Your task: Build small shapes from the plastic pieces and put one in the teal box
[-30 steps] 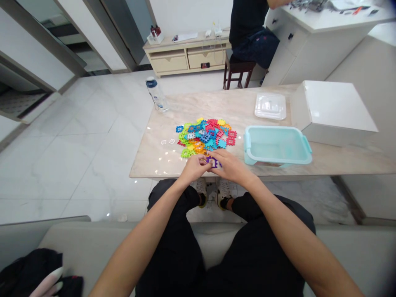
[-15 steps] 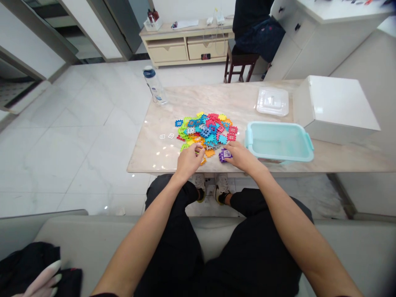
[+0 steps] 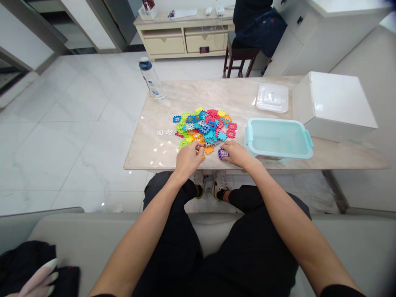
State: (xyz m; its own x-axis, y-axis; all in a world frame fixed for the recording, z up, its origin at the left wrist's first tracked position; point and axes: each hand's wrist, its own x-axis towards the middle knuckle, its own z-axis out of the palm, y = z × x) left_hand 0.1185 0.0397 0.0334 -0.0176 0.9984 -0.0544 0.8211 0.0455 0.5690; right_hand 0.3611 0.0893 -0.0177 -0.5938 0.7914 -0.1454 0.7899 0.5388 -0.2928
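A heap of colourful plastic interlocking tiles [image 3: 204,127] with notched edges lies on the table in front of me. My left hand [image 3: 189,157] is at the heap's near edge, over orange and yellow tiles. Its fingers are half curled with a gap to the thumb, and I see nothing held in them. My right hand [image 3: 235,153] has its thumb and fingers closed around a small purple block of tiles [image 3: 220,154], which bears a white window piece [image 3: 224,153]. This block sits low at the table, right of the heap; the fingers hide part of it.
Two loose white window frames [image 3: 164,133] lie left of the heap. A water bottle [image 3: 151,79] stands at the far left corner. To the right are a light-blue tub [image 3: 280,156], a clear lid [image 3: 272,98] and a white box [image 3: 342,97]. Beyond, a person [image 3: 260,29] sits on a stool.
The view has shifted slightly. My right hand stays on the purple block, which looks turned a little. My left hand has hardly moved beside the heap.
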